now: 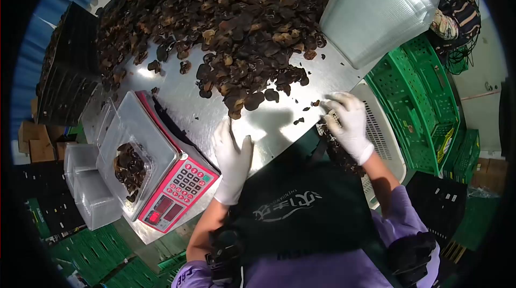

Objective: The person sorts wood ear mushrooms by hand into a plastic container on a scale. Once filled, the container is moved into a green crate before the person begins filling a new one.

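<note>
A large heap of dark brown wood ear mushrooms [242, 35] covers the far part of the metal table [180, 83]. My left hand [231, 161], in a white glove, rests at the near side of the table, with fingers extended and thumb apart; nothing is in it. At the table's right edge, my gloved right hand [348, 126] has loosely bent fingers, beside small dark scraps [315, 103]. I see nothing held in it. Left of my left hand stands a red and white digital scale [177, 188], bearing a clear plastic box [142, 126] with mushrooms [129, 168] in it.
Stacked clear plastic containers [376, 13] stand at the table's far right. A white basket [387, 145] with dark pieces sits below my right hand. Green crates [414, 100] line the right, and black trays [70, 67] the left. Another person's patterned sleeve [457, 19] shows far right.
</note>
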`<state>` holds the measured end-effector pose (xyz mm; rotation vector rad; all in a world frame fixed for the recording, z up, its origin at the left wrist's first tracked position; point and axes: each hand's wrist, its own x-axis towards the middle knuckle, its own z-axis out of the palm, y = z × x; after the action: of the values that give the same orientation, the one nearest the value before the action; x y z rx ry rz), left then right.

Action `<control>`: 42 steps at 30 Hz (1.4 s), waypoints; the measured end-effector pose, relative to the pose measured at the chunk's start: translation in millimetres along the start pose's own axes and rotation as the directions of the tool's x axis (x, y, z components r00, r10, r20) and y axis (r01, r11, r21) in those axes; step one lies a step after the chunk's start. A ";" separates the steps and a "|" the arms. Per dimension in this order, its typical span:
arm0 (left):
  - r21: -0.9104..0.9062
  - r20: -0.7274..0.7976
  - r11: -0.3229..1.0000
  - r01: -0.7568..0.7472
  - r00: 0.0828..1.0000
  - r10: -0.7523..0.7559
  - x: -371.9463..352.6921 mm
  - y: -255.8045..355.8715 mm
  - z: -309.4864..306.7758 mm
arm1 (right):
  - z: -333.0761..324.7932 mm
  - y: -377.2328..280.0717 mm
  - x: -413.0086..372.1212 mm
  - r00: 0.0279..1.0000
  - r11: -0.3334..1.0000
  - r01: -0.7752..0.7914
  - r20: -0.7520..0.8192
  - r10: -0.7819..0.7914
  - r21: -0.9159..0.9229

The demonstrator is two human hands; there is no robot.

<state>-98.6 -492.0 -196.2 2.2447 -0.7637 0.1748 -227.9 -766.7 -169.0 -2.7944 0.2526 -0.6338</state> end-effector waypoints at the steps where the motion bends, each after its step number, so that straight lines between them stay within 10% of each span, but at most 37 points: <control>1: -0.036 -0.067 0.998 0.054 0.996 -0.056 10.9 -1.3 4.9 | 21.9 -12.1 13.3 0.998 0.994 0.031 0.048 -0.036 0.108; 4: -0.047 -0.020 0.947 0.318 0.947 -0.319 47.2 5.8 13.8 | 72.5 -69.0 57.4 0.953 0.945 0.147 0.215 -0.215 0.291; 7: 0.245 -0.052 0.925 0.292 0.956 -0.288 55.6 -9.3 26.4 | 106.2 -88.9 74.0 0.960 0.964 0.267 -0.083 -0.266 0.002; 11: 0.003 -0.059 0.909 0.418 0.907 -0.417 54.6 -10.2 12.6 | 105.5 -26.2 64.9 0.982 0.987 0.142 -0.117 -0.150 -0.073; 14: -0.549 0.066 0.662 0.510 0.816 -0.575 47.8 -7.4 10.6 | 77.8 2.3 57.7 0.995 0.988 -0.022 -0.101 0.007 -0.155; 18: -0.670 0.120 0.536 0.513 0.788 -0.604 45.2 -15.6 19.4 | 53.6 -9.8 58.8 0.984 0.997 -0.028 -0.177 0.014 -0.077; 25: -0.748 0.154 0.438 0.499 0.772 -0.616 34.2 -3.8 2.6 | 71.8 -67.0 62.2 0.991 0.988 0.006 0.133 -0.027 0.156; 29: -0.541 0.106 0.639 0.547 0.798 -0.593 19.6 -8.2 -3.8 | 88.3 -59.8 66.8 0.977 0.997 0.066 0.200 -0.074 0.044; 30: -0.347 0.068 0.741 0.575 0.803 -0.591 18.9 -6.8 -7.3 | 85.0 -56.0 66.3 0.994 0.962 0.001 0.109 -0.032 0.272; 31: -0.346 0.064 0.742 0.575 0.803 -0.592 20.3 -9.4 -8.0 | 82.8 -54.9 67.2 0.999 0.870 -0.039 0.029 0.028 0.491; 32: -0.142 -0.076 0.891 0.431 0.893 -0.444 22.9 -13.0 -7.5 | 78.5 -55.4 66.0 0.933 0.591 -0.360 0.272 0.236 0.722; 33: 0.092 -0.171 0.957 0.274 0.951 -0.256 25.6 -15.0 -6.4 | 84.8 -43.0 64.0 0.836 0.123 -0.535 0.502 0.222 0.836; 36: 0.106 -0.181 0.939 0.327 0.935 -0.306 52.6 -13.0 -2.4 | 71.4 -43.9 79.7 0.787 -0.311 -0.554 0.607 0.106 0.772; 40: 0.071 -0.156 0.932 0.355 0.927 -0.342 74.6 -24.6 5.6 | 87.8 -72.9 93.6 0.765 0.181 -0.632 0.643 -0.008 0.754; 41: -0.066 -0.128 0.923 0.380 0.914 -0.386 77.0 -26.8 5.1 | 111.0 -80.5 84.8 0.911 0.256 -0.389 0.410 -0.034 0.885; 42: -0.267 -0.269 0.930 0.251 0.908 -0.322 73.5 -32.2 9.0 | 103.9 -93.1 84.9 0.944 0.638 -0.243 0.330 -0.018 0.731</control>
<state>-21.3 -515.4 -197.3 2.0175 -0.2625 0.2728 -96.1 -674.9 -198.4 -1.9676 0.0612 -0.1739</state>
